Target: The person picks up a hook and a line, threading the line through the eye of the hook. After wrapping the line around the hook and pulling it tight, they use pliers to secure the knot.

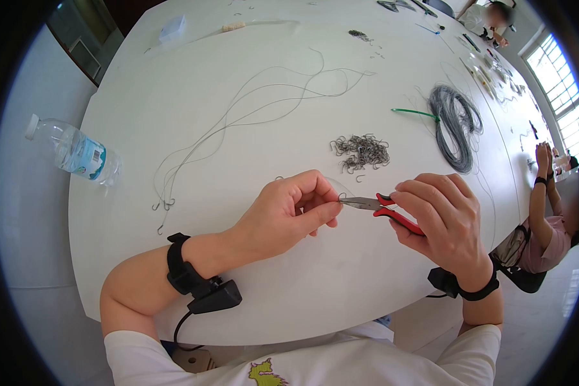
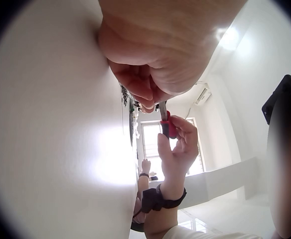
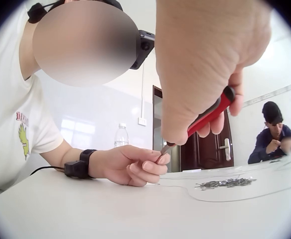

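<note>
My right hand (image 1: pixel 447 222) holds needle-nose pliers (image 1: pixel 361 204) with red and black handles, the jaws pointing left. At their tips is a small fishhook (image 1: pixel 342 195), whose bend shows beside my left fingertips. My left hand (image 1: pixel 283 206) pinches the hook between thumb and forefinger, the other fingers curled below. A thin clear line runs behind the hook. In the right wrist view the plier tips meet the left fingertips, while the left hand (image 3: pixel 128 167) stays low over the table. Beyond the hands lies a pile of loose fishhooks (image 1: pixel 365 152).
Long strands of fishing line (image 1: pixel 228 122) end in hooks at the table's left. A grey line coil (image 1: pixel 453 132) with a green tie lies at the right. A plastic bottle (image 1: pixel 87 154) lies near the left edge. Other people sit around the table (image 1: pixel 270 302).
</note>
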A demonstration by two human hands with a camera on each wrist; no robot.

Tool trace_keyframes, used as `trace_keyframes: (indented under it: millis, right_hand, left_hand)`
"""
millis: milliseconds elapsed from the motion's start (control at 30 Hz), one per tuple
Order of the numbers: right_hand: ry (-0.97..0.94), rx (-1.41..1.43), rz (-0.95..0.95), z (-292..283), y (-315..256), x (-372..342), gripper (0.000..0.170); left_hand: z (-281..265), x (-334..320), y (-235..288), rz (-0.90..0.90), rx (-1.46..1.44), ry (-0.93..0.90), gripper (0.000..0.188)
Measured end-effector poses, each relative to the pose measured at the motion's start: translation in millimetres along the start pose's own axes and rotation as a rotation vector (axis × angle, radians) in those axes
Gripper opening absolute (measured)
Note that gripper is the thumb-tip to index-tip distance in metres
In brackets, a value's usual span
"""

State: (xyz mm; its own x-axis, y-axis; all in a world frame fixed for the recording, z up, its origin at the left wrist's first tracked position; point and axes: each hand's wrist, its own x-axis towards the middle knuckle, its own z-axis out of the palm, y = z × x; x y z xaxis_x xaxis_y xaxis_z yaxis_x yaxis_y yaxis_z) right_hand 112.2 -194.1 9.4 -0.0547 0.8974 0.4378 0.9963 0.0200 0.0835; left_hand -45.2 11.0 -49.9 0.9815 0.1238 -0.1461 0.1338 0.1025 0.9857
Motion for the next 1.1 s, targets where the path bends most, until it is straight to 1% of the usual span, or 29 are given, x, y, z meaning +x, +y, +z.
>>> trace_keyframes:
  millis: [167, 333, 433, 633, 833, 933, 1000, 1067, 1100]
  right_hand:
    - [0.011, -0.009, 0.001, 0.4, -0.5, -0.8, 0.034]
    - [0.011, 0.006, 0.011, -0.2, -1.7, -1.1, 0.034]
    - [0.007, 0.011, 0.015, -0.4, -2.5, -1.5, 0.034]
    - [0.016, 0.015, 0.032, 0.4, -3.1, -2.6, 0.035]
    - [0.011, 0.002, 0.058, 2.0, -7.7, -3.2, 0.037]
    - [0.005, -0.004, 0.072, 2.8, -9.6, -3.0, 0.038]
    - [0.007, -0.004, 0.075, 1.4, -9.5, -1.9, 0.037]
    - [-0.108, 0.247, 0.258, -4.8, -5.5, -2.0, 0.035]
    - [-0.106, 0.244, 0.256, -3.3, 0.8, -3.2, 0.035]
  left_hand:
    - [0.3, -0.6, 0.5, -0.005, 0.006, 0.002, 0.012]
    - [0.1, -0.6, -3.6, 0.048, 0.043, 0.013, 0.014]
    - [-0.8, -1.0, 1.2, 0.003, 0.046, 0.009, 0.014]
    - [-1.7, -1.0, -1.6, 0.030, -0.004, 0.009, 0.013]
    - [-3.1, -1.0, -5.1, 0.061, 0.069, 0.027, 0.012]
    - [-3.8, -0.6, -5.9, 0.072, 0.044, 0.025, 0.012]
    - [-3.0, -1.1, -1.7, 0.044, 0.024, 0.031, 0.012]
    - [-2.9, -1.7, 0.0, 0.018, 0.002, 0.040, 0.012]
    - [-3.0, -1.7, -0.3, -0.012, -0.017, 0.045, 0.012]
